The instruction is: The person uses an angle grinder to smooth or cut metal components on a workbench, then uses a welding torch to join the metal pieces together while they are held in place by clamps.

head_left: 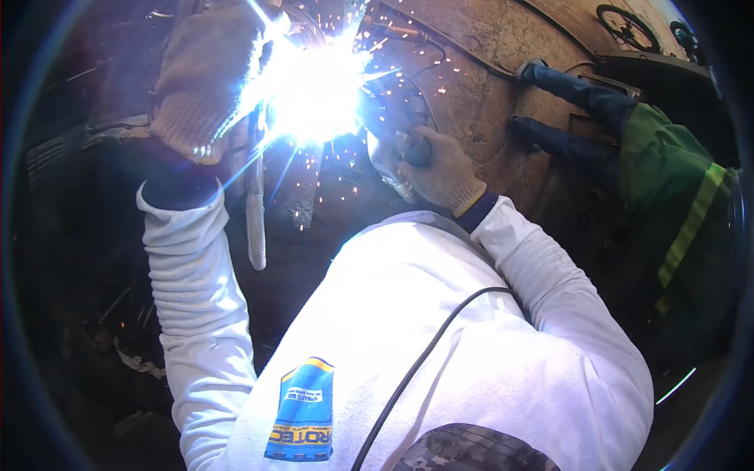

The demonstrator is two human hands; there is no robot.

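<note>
A glaring white-blue welding arc (pixel 314 90) throws sparks and washes out the work around it. My left hand (pixel 206 86), in a knitted glove, is at the arc's left edge; glare hides its fingers and anything they hold. Just beside it hangs a metal bar with a textured grip (pixel 257 228). My right hand (pixel 441 171), also gloved, is right of the arc, closed around a dark, round-ended tool handle (pixel 418 149). The tool's front end disappears into the glare. Below the arc, a rough metal strip (pixel 303 206) points toward me.
A black cable (pixel 424 357) crosses my white shirt. At the right, a person in a green jacket (pixel 667 165) and dark trousers is close by. A wheel (pixel 628 27) lies at the far right on brown ground (pixel 479 102). Dark clutter and metal slats (pixel 59 153) are at the left.
</note>
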